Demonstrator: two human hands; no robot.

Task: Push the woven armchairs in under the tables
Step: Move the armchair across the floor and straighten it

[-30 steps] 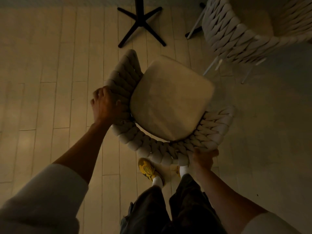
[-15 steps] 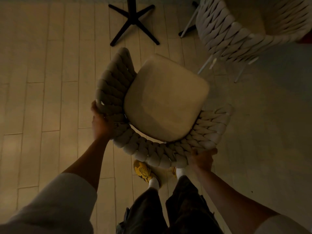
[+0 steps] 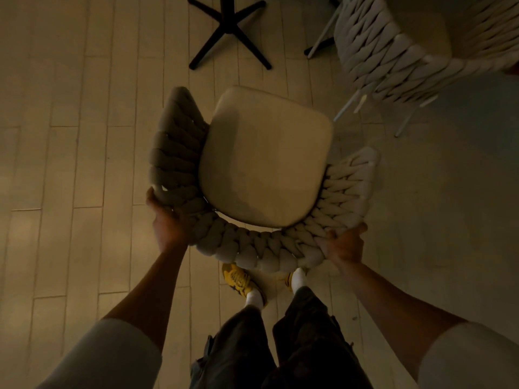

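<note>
Right below me stands a woven armchair (image 3: 264, 164) with a beige seat cushion and a thick braided back that curves round toward me. My left hand (image 3: 165, 220) grips the outside of the braided back at its left rear corner. My right hand (image 3: 344, 247) grips the back at its right rear corner, fingers curled over the rim. The chair's open front faces a black cross-shaped table base (image 3: 229, 32) at the top of the view. The tabletop itself is out of view.
A second woven armchair (image 3: 407, 54) on thin pale legs stands at the upper right, close to the first chair's front right corner. Pale plank floor (image 3: 70, 164) spreads to the left. My legs and yellow shoes (image 3: 238, 279) are just behind the chair back.
My left hand slid from the top of the left armrest down to the back's outer left corner. My right hand shifted outward along the rim. The chair turned slightly, its front squarer to the table base.
</note>
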